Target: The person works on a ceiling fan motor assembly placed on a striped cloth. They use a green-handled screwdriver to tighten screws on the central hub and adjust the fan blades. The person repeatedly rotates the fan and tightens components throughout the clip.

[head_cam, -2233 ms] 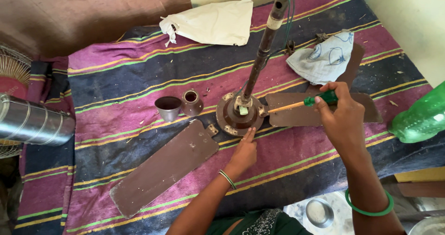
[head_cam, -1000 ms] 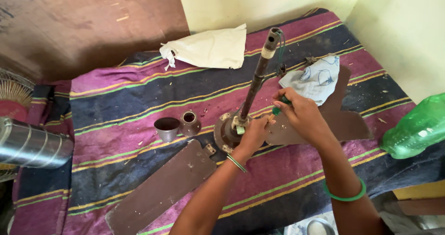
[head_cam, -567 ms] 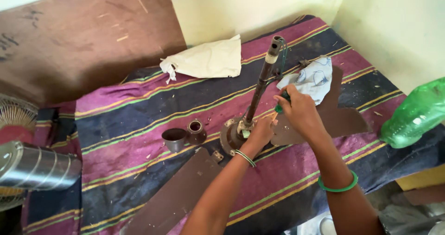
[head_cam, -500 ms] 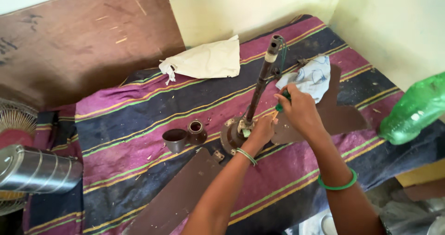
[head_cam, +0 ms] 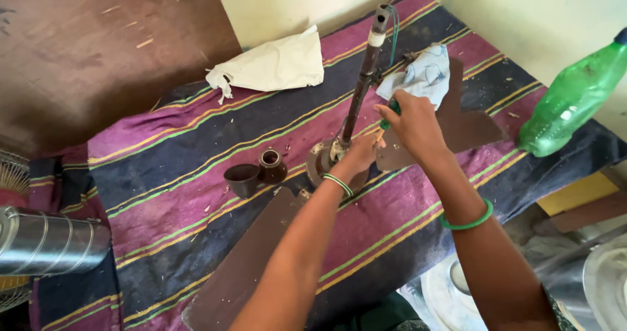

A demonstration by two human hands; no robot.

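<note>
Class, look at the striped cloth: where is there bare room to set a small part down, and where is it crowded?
Bare cloth lies between the white bag and the two brown cups, and left of the cups. It is crowded around the fan motor, where the left hand and right hand work.

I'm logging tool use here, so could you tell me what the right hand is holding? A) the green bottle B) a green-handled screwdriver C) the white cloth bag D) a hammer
B: the right hand grips a green-handled screwdriver angled toward the fan motor, where the left hand rests.
</note>
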